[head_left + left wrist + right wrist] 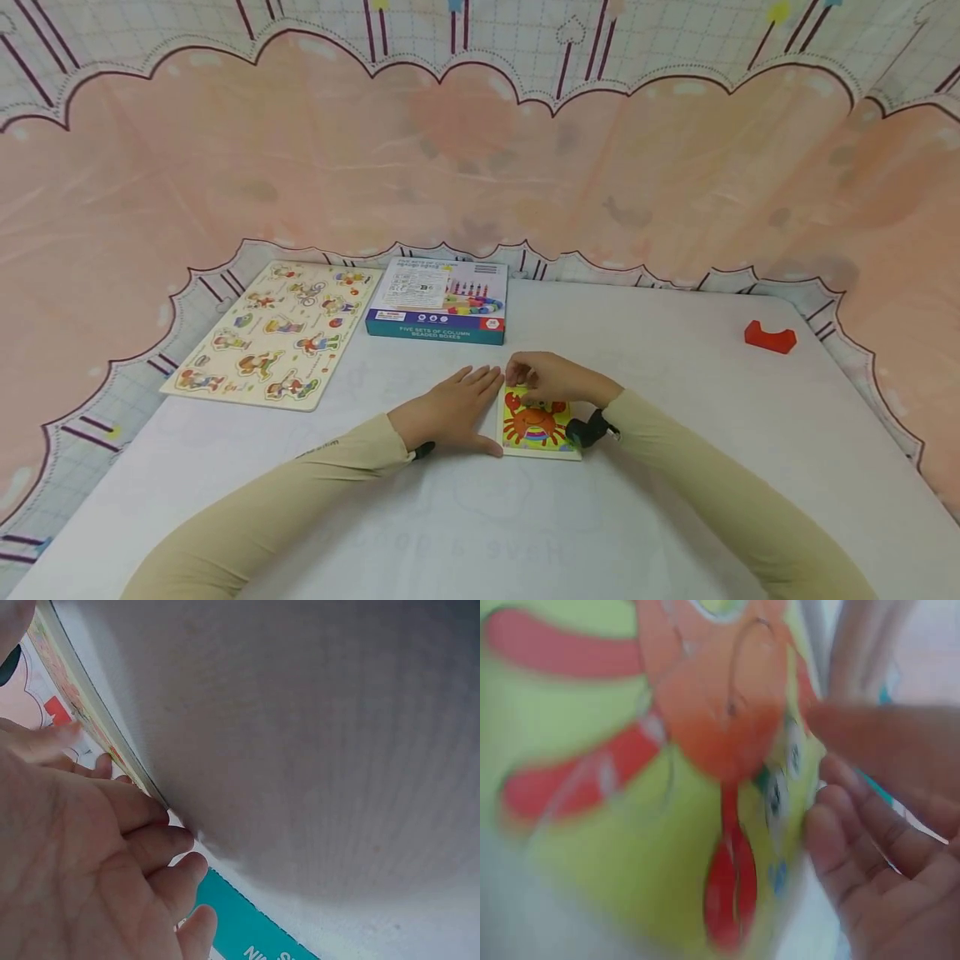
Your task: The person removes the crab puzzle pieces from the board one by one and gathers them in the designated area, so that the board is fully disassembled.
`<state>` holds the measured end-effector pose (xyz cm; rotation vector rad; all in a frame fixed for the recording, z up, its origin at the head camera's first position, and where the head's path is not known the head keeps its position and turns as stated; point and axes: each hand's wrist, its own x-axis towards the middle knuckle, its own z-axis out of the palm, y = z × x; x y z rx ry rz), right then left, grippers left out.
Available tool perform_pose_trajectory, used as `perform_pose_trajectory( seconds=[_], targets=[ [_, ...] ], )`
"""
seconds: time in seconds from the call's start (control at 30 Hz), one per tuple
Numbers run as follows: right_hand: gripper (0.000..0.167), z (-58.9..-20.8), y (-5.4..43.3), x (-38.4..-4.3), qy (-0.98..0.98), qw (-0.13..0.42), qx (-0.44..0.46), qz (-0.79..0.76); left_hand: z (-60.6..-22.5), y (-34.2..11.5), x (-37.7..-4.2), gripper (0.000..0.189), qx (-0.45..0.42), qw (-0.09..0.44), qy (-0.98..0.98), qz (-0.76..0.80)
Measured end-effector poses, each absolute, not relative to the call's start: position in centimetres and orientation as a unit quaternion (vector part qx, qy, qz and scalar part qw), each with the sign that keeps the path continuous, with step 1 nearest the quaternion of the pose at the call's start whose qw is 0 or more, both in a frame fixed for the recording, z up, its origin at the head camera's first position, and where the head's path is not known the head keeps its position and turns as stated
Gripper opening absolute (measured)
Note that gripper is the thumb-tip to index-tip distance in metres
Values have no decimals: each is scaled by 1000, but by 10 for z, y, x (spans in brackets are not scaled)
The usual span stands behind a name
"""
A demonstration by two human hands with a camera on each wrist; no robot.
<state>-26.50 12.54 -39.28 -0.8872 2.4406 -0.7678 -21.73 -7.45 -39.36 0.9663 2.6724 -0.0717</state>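
A small square crab puzzle (pixel 535 429), yellow with an orange-red crab, lies flat on the white table. Along its left side rests my left hand (pixel 453 410), fingers extended toward the far corner and thumb at the near corner. In the left wrist view, the fingertips of the left hand (pixel 142 847) lie beside the puzzle's pale edge (pixel 105 712). Bent over the far edge, my right hand (pixel 558 379) pinches the puzzle near a claw. The right wrist view is blurred; there the thumb of the right hand (pixel 885 847) touches the crab puzzle (pixel 720 712) by that edge.
Behind the hands stands a boxed bead set (pixel 438 304). To its left lies a wooden board of children figures (pixel 273 333). A red notched block (pixel 770 337) sits at the far right. A patterned curtain (pixel 480 167) hangs behind the table.
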Motion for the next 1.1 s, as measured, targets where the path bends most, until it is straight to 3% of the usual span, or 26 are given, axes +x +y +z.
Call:
perform_pose_trajectory(
  seconds=[0.17, 0.33, 1.1],
  targets=[
    [71, -390, 152, -252, 894, 222, -329, -208, -394, -73, -217, 106, 336, 156, 929, -23],
    [92, -392, 175, -238, 908, 208, -319, -174, -395, -72, -217, 107, 332, 160, 929, -32],
    [88, -402, 177, -241, 911, 195, -296, -213, -392, -72, -217, 107, 325, 170, 930, -21]
  ],
)
